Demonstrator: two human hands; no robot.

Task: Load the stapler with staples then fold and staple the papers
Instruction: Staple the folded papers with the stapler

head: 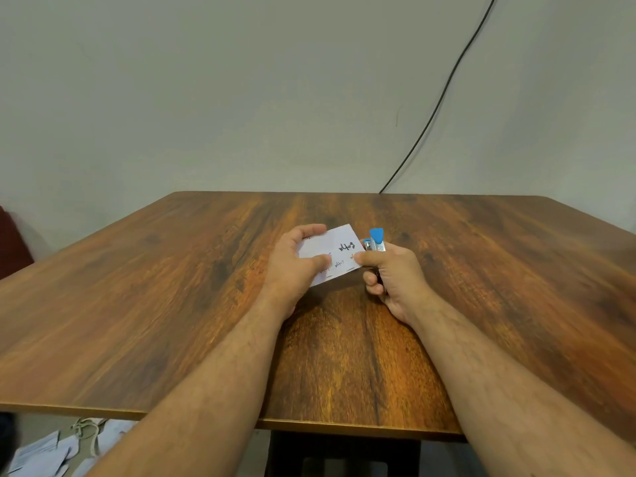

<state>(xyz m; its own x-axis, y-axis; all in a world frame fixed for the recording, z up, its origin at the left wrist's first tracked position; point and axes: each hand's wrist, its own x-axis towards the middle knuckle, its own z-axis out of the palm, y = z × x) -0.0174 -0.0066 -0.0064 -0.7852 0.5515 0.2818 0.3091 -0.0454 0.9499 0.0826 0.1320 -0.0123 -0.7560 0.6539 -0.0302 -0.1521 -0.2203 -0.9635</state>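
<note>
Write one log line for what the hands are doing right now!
step: stapling | left hand: holds folded paper | right hand: grips blue stapler at paper's right edge | surface: wooden table

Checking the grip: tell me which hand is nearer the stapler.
Right. The right hand grips the stapler; the left hand holds the paper at its far end from the stapler.

Folded paper (335, 254): dark handwriting (upside down), seemingly illegible.

Matt white paper (335, 251), a stapler (375, 242) of blue plastic and shiny metal, a smooth wood-grain table (172, 287).
</note>
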